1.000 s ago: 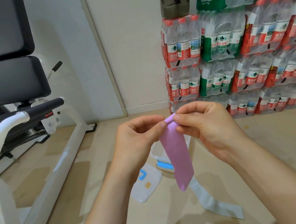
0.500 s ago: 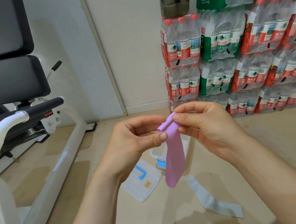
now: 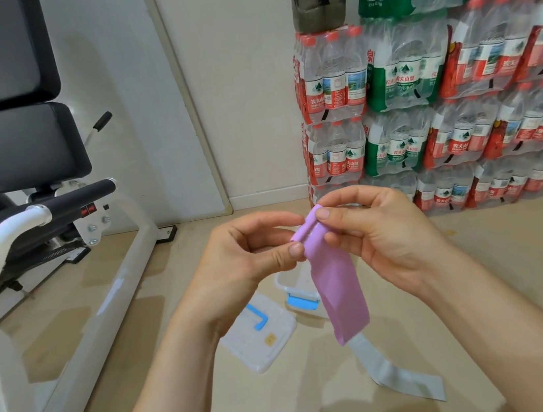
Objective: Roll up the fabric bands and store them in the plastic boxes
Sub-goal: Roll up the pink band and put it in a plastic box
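Note:
A pink fabric band [image 3: 337, 287] hangs in front of me, its top end wound into a small roll. My left hand [image 3: 246, 264] pinches the roll's left end between thumb and fingers. My right hand [image 3: 381, 236] grips the roll's right end from above. The loose tail drops below both hands. On the floor under them lie a grey fabric band [image 3: 399, 375], a clear plastic box [image 3: 296, 284] with a blue clip, partly hidden by the pink band, and a clear lid [image 3: 260, 340] with a blue latch.
A white-framed exercise machine [image 3: 64, 267] with black pads fills the left side. Stacked shrink-wrapped packs of water bottles [image 3: 438, 90] line the wall at the right. The floor is beige, with a white wall behind.
The roll at the pink band's top has grown thicker as both hands turned it. The hanging tail has swung slightly right.

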Demonstrator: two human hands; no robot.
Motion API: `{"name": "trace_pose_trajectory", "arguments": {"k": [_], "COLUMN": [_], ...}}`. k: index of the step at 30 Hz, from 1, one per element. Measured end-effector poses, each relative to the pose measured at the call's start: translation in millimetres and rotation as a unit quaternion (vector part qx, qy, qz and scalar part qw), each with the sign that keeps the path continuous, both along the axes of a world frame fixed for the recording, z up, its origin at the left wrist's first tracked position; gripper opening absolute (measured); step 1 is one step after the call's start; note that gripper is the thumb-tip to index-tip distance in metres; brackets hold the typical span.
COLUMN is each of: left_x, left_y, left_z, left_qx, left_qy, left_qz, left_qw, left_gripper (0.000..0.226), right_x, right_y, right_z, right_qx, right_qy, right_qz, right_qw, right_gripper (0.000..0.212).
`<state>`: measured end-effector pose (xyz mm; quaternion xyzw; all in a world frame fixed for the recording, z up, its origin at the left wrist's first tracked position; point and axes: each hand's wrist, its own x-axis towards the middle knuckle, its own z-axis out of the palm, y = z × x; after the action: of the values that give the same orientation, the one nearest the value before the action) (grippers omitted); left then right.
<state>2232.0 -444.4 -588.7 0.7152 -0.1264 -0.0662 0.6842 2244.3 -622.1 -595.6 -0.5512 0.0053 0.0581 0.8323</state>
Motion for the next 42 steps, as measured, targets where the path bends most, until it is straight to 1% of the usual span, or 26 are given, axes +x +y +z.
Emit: {"name": "trace_pose_trajectory", "arguments": {"k": [3,7,12,16,20,23,26,29,33,37,42], "left_x": [-0.8,0.9,3.4,3.5,4.7,4.8,5.3,5.4,5.2,6.1,5.2], "left_y": [-5.1,-16.6,-17.4,-17.0,-15.3,-15.0,-13.3,-12.1,-13.4,-13.5,-14.2], "left_z": [-0.8,-3.2,-5.3,-4.4,-5.7,-6.1,-5.7,-5.9,-5.6,-5.5,-4.8], "left_qx": [0.021,0.041,0.033,0.035,0.045,0.051,0.038,0.034,0.017,0.011,0.011], "left_qy": [-0.009,-0.043,-0.062,-0.067,-0.064,-0.057,-0.034,-0.017,-0.019,-0.018,-0.019], "left_qz": [0.031,0.114,0.150,0.156,0.150,0.142,0.126,0.117,0.137,0.151,0.142], "left_qw": [0.999,0.992,0.986,0.985,0.986,0.987,0.991,0.992,0.990,0.988,0.990], "left_gripper": [0.030,0.016,0.013,0.016,0.015,0.016,0.010,0.014,0.008,0.012,0.013], "right_x": [0.0,-1.9,-2.6,-2.6,-2.7,-1.7,-1.1,-1.6,-2.5,-3.3,-2.6], "right_y": [2.0,5.3,5.1,4.6,5.1,4.6,3.7,3.0,2.0,1.3,1.9], "right_z": [-1.3,-2.2,-0.8,-1.0,-1.7,-2.1,-1.9,-1.1,-1.2,-0.1,-2.2], "right_qx": [-0.015,-0.044,-0.061,-0.087,-0.089,-0.091,-0.087,-0.091,-0.121,-0.136,-0.190], "right_qy": [-0.022,-0.045,-0.044,-0.033,-0.029,-0.025,-0.021,-0.018,-0.016,-0.024,-0.044], "right_qz": [-0.029,-0.031,-0.020,-0.018,-0.011,-0.015,-0.015,-0.016,-0.025,-0.009,-0.016], "right_qw": [0.999,0.998,0.997,0.995,0.996,0.995,0.996,0.996,0.992,0.990,0.981], "right_gripper": [0.010,0.008,0.004,0.008,0.015,0.013,0.011,0.010,0.010,0.011,0.011]}}
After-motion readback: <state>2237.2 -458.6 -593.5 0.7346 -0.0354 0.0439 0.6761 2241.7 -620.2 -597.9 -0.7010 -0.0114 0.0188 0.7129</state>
